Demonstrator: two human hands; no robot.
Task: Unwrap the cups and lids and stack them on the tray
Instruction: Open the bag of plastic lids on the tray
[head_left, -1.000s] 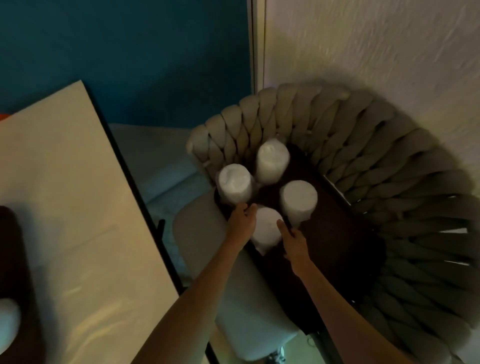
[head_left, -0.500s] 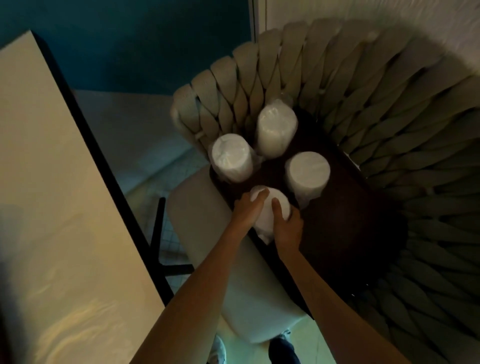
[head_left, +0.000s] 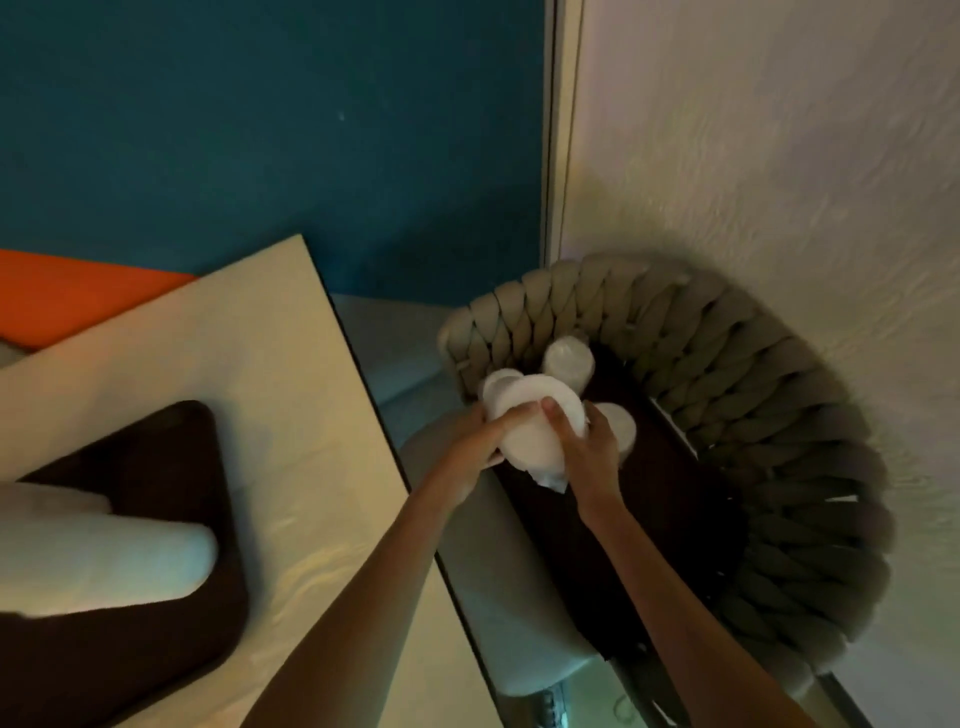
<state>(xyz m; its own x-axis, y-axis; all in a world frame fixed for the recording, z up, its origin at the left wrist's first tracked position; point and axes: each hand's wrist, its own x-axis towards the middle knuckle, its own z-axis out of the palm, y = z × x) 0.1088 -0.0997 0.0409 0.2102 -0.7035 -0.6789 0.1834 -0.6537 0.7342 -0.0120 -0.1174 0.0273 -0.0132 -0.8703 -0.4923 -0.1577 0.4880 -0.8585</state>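
A teal wall meets a white textured wall behind a woven chair (head_left: 753, 415), whose seat carries a dark tray (head_left: 660, 509). Both hands clasp one wrapped stack (head_left: 524, 431), tilted over that tray's left edge. The left hand (head_left: 480, 441) curls round its left side and the right hand (head_left: 592, 447) round its right, thumb across the front. The wrap is too blurred to read any print. Three more wrapped stacks (head_left: 569, 361) stand close behind it. To the left, the edge of a pale table (head_left: 285, 389) runs just beside the chair. A second dark tray (head_left: 156, 457) on it holds a lying wrapped roll (head_left: 104, 561).
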